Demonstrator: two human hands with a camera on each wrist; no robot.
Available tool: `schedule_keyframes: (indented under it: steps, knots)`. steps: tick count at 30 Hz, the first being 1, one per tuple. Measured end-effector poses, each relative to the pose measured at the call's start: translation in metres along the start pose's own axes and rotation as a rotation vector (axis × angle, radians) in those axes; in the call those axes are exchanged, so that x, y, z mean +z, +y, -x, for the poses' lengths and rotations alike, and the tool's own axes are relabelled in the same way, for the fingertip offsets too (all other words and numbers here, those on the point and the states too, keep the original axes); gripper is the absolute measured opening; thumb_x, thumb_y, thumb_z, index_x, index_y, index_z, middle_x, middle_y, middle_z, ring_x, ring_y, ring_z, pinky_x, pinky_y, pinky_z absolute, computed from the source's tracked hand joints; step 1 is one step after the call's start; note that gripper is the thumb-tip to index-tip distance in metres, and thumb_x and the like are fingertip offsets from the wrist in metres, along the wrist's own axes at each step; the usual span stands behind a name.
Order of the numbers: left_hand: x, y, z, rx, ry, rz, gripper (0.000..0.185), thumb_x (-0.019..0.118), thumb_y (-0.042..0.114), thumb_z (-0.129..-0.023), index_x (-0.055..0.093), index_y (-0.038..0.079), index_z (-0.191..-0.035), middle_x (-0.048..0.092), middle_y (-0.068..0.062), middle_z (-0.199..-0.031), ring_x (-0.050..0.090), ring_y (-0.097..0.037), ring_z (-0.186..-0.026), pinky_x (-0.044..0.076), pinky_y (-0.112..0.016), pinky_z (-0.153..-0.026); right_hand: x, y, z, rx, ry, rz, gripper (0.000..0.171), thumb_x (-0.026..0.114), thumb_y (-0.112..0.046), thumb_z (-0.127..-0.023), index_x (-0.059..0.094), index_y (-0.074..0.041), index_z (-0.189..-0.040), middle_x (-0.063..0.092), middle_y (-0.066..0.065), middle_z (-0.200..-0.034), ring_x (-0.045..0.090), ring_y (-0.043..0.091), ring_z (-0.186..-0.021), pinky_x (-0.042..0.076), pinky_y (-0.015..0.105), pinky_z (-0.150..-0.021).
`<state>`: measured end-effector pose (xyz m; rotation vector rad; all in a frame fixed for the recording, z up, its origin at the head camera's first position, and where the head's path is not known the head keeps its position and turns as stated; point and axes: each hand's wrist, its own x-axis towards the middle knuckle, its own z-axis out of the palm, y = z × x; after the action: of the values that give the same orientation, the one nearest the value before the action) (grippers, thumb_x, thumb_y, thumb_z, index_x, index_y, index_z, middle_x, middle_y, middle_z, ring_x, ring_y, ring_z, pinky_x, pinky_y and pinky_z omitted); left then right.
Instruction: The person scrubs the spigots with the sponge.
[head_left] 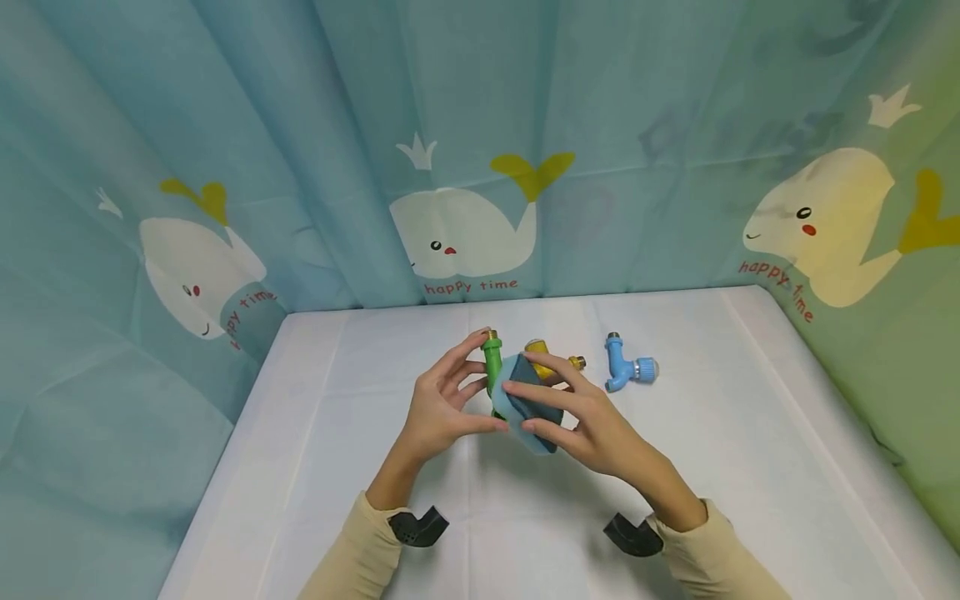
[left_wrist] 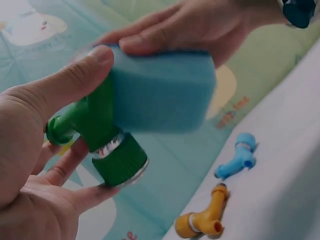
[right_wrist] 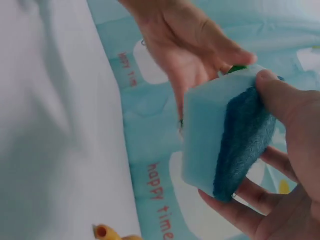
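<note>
My left hand (head_left: 446, 404) holds a green faucet (head_left: 492, 358) between thumb and fingers, its brass threaded end pointing up and away in the head view. In the left wrist view the faucet's ribbed green knob (left_wrist: 122, 162) hangs below the thumb. With thumb and fingers my right hand (head_left: 596, 417) grips a sponge (head_left: 517, 408), light blue foam with a dark blue scouring layer (right_wrist: 245, 140). The foam side lies against the green faucet, covering part of it in the head view. Both hands are raised over the white table (head_left: 360, 467).
Behind the hands, a yellow faucet (head_left: 537, 347) lies on the table, partly hidden by the right hand and sponge. A light blue faucet (head_left: 621, 365) lies to its right. A blue-green curtain (head_left: 630, 125) with whale prints hangs along the back and sides.
</note>
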<state>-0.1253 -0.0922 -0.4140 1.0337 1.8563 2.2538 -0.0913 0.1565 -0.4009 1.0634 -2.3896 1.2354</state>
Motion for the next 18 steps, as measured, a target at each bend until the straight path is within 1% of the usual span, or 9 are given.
schedule_keyframes:
  steps: [2,4,6,8,11,13,15,18]
  knots:
    - [0.000,0.000,0.000,0.004,0.005,0.029,0.103,0.094,0.006,-0.069,0.039,-0.002,-0.155,0.033,-0.018,-0.163,0.059,-0.024,-0.121,0.053,-0.043,-0.103,0.000,0.001,0.000,0.001,0.002,0.026,0.052,0.081,-0.018,-0.090,0.066,-0.024,-0.140,0.042,0.012,-0.158,0.050,0.032,-0.136,0.056,0.047,-0.094]
    - [0.000,0.001,0.000,0.007,0.009,0.068,0.104,0.094,0.007,-0.069,0.037,-0.004,-0.155,0.033,-0.019,-0.162,0.059,-0.024,-0.122,0.054,-0.043,-0.102,0.000,0.003,0.001,0.012,0.031,0.042,0.052,0.081,-0.018,-0.090,0.066,-0.025,-0.139,0.043,0.012,-0.157,0.051,0.029,-0.134,0.057,0.042,-0.089]
    - [0.000,0.001,0.000,0.007,0.012,0.100,0.105,0.094,0.009,-0.070,0.035,-0.004,-0.156,0.034,-0.020,-0.161,0.058,-0.024,-0.122,0.054,-0.042,-0.101,0.002,0.004,0.001,0.003,0.066,0.044,0.053,0.082,-0.017,-0.089,0.067,-0.024,-0.139,0.044,0.015,-0.156,0.054,0.029,-0.128,0.058,0.039,-0.084]
    - [0.001,0.002,-0.001,0.012,0.012,0.129,0.106,0.094,0.011,-0.070,0.034,-0.005,-0.156,0.033,-0.021,-0.161,0.058,-0.024,-0.123,0.055,-0.043,-0.100,0.004,0.004,0.001,-0.023,0.096,0.041,0.052,0.081,-0.017,-0.090,0.066,-0.022,-0.140,0.044,0.018,-0.154,0.058,0.029,-0.121,0.058,0.036,-0.079]
    - [0.002,0.003,-0.002,0.019,0.017,0.156,0.107,0.094,0.012,-0.070,0.032,-0.005,-0.156,0.032,-0.021,-0.162,0.058,-0.024,-0.123,0.055,-0.042,-0.100,0.008,0.004,0.001,-0.041,0.111,0.046,0.051,0.080,-0.018,-0.091,0.066,-0.020,-0.140,0.044,0.018,-0.154,0.061,0.028,-0.109,0.058,0.034,-0.074]
    - [0.003,0.003,-0.002,0.022,0.023,0.184,0.107,0.094,0.011,-0.071,0.032,-0.006,-0.156,0.031,-0.021,-0.163,0.058,-0.024,-0.122,0.056,-0.042,-0.099,0.009,0.005,0.000,-0.015,0.135,0.076,0.051,0.080,-0.018,-0.091,0.066,-0.022,-0.140,0.046,0.015,-0.153,0.062,0.028,-0.107,0.058,0.034,-0.072]
    - [0.003,0.002,-0.001,0.018,0.026,0.204,0.107,0.094,0.009,-0.070,0.032,-0.007,-0.156,0.031,-0.020,-0.163,0.058,-0.024,-0.121,0.056,-0.041,-0.098,0.009,0.006,0.000,0.028,0.164,0.079,0.053,0.082,-0.016,-0.089,0.066,-0.022,-0.139,0.048,0.013,-0.151,0.064,0.027,-0.105,0.059,0.035,-0.071]
    - [0.003,0.001,0.000,0.012,0.021,0.218,0.107,0.094,0.009,-0.070,0.032,-0.007,-0.156,0.031,-0.020,-0.163,0.058,-0.024,-0.121,0.057,-0.039,-0.096,0.011,0.006,-0.001,0.068,0.184,0.062,0.056,0.083,-0.014,-0.088,0.065,-0.020,-0.140,0.050,0.014,-0.150,0.066,0.027,-0.105,0.061,0.039,-0.075]
